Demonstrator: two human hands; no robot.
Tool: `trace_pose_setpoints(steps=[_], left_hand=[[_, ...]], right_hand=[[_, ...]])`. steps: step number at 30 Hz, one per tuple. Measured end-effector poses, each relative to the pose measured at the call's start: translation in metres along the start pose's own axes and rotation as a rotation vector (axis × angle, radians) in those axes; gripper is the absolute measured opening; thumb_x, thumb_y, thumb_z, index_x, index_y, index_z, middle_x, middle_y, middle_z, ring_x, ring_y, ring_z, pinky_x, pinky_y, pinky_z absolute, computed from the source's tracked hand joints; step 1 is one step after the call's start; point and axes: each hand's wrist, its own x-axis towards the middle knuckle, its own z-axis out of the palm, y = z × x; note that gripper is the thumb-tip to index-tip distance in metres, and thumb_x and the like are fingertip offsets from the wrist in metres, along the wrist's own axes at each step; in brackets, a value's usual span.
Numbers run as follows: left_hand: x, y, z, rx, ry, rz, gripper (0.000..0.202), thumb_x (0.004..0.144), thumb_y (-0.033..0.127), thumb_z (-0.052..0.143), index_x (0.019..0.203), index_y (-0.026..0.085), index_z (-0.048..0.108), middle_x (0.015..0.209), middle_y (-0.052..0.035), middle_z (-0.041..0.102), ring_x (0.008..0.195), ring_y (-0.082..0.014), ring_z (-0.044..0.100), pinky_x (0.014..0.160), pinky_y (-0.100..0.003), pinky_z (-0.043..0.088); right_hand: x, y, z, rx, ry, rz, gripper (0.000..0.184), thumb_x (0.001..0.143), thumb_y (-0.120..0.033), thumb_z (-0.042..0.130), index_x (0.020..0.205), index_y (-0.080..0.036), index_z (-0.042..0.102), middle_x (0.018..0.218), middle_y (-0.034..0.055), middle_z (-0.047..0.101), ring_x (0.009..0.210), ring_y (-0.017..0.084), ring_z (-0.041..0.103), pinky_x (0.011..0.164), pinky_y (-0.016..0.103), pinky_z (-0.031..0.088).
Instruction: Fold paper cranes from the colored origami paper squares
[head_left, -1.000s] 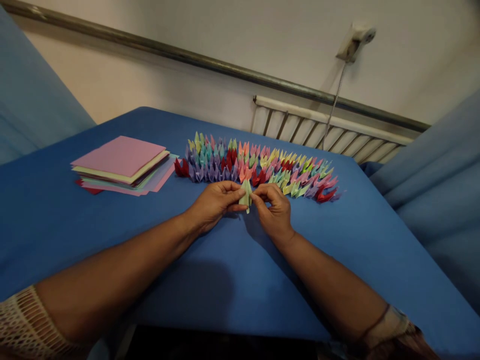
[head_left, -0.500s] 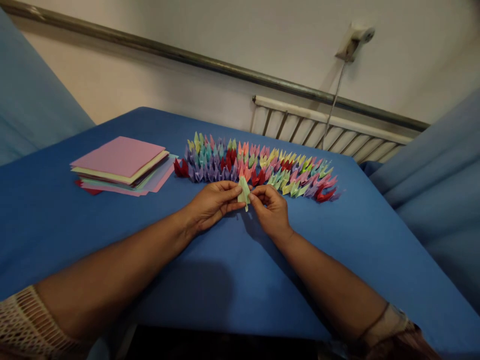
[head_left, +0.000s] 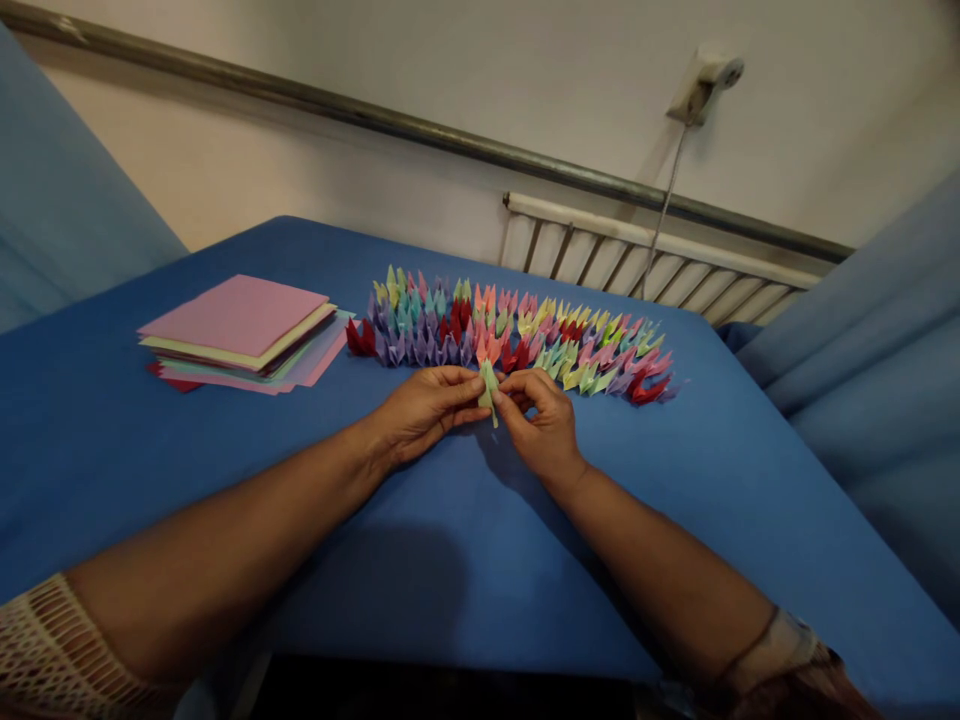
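A small pale green folded paper piece [head_left: 488, 386] stands upright between my two hands, just above the blue table [head_left: 465, 560]. My left hand [head_left: 427, 408] pinches its left side with fingers closed. From the right, my right hand [head_left: 541, 420] pinches it too. Right behind my hands lie rows of several finished folded paper pieces [head_left: 517, 335] in many colours.
A stack of flat coloured paper sheets [head_left: 244, 330], pink on top, lies at the back left of the table. Behind the table a white rail [head_left: 660, 245] and a metal pipe [head_left: 375, 115] run along the wall, where a cord hangs from a fixture [head_left: 701, 80]. Blue fabric flanks both sides.
The green piece has turned slightly and narrowed between my fingers. Both hands stay at the same spot on the table.
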Motion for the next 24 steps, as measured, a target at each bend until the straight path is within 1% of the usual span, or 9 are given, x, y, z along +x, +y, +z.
trace_pose_setpoints(steps=[4,8,10,13,16,21,24], left_hand=[[0.0008,-0.0021,-0.0017,0.046,-0.012,0.028,0.025,0.064,0.026,0.087,0.078,0.011,0.073,0.08,-0.0037,0.071,0.075,-0.0109,0.066,0.076,-0.021,0.056],[0.0017,-0.0044,-0.0028,0.109,0.005,0.063,0.027,0.063,0.03,0.087,0.08,0.013,0.074,0.083,-0.0035,0.072,0.08,-0.0124,0.067,0.082,-0.025,0.055],[0.0015,-0.0046,-0.0024,0.154,0.012,0.063,0.026,0.065,0.031,0.086,0.081,0.014,0.075,0.083,-0.0031,0.072,0.079,-0.0118,0.066,0.081,-0.025,0.054],[0.0007,-0.0037,-0.0011,0.196,0.024,0.07,0.025,0.065,0.032,0.085,0.081,0.015,0.076,0.081,-0.0022,0.071,0.075,-0.0099,0.064,0.077,-0.023,0.053],[0.0002,-0.0026,-0.0001,0.189,0.021,0.072,0.025,0.064,0.033,0.085,0.079,0.015,0.075,0.079,-0.0013,0.07,0.073,-0.0094,0.063,0.075,-0.023,0.053],[0.0005,-0.0025,0.0003,0.177,0.029,0.079,0.025,0.063,0.033,0.085,0.076,0.015,0.074,0.077,-0.001,0.069,0.073,-0.0097,0.063,0.075,-0.023,0.053],[0.0006,-0.0025,0.001,0.178,0.027,0.081,0.026,0.063,0.034,0.085,0.076,0.014,0.074,0.077,-0.0015,0.07,0.073,-0.01,0.064,0.075,-0.023,0.053]], right_hand=[[0.001,-0.0005,-0.0003,0.0,-0.01,0.06,0.011,0.087,-0.029,0.061,0.082,-0.021,0.066,0.082,0.0015,0.062,0.07,0.013,0.06,0.064,0.027,0.049],[0.0008,0.0009,0.0015,0.011,-0.005,0.138,0.017,0.084,-0.036,0.066,0.077,-0.021,0.066,0.074,-0.0004,0.062,0.063,0.012,0.057,0.06,0.026,0.047],[0.0004,0.0023,0.0021,0.013,-0.005,0.154,0.018,0.084,-0.037,0.066,0.075,-0.021,0.065,0.072,-0.0007,0.062,0.062,0.012,0.056,0.059,0.026,0.046],[0.0002,0.0047,0.0022,0.029,-0.028,0.167,0.02,0.086,-0.038,0.062,0.077,-0.021,0.066,0.072,-0.0003,0.062,0.064,0.013,0.057,0.061,0.026,0.046],[0.0006,0.007,0.0014,0.034,-0.047,0.152,0.02,0.088,-0.038,0.059,0.079,-0.021,0.066,0.074,-0.0001,0.063,0.067,0.013,0.058,0.063,0.026,0.047],[0.0013,0.0085,-0.0001,-0.012,-0.061,0.048,0.015,0.088,-0.032,0.06,0.079,-0.021,0.065,0.074,-0.0007,0.06,0.066,0.013,0.056,0.063,0.026,0.046],[0.001,0.007,-0.0006,-0.04,-0.061,0.017,0.013,0.087,-0.032,0.06,0.081,-0.021,0.064,0.074,-0.0005,0.059,0.066,0.012,0.056,0.063,0.026,0.046]])
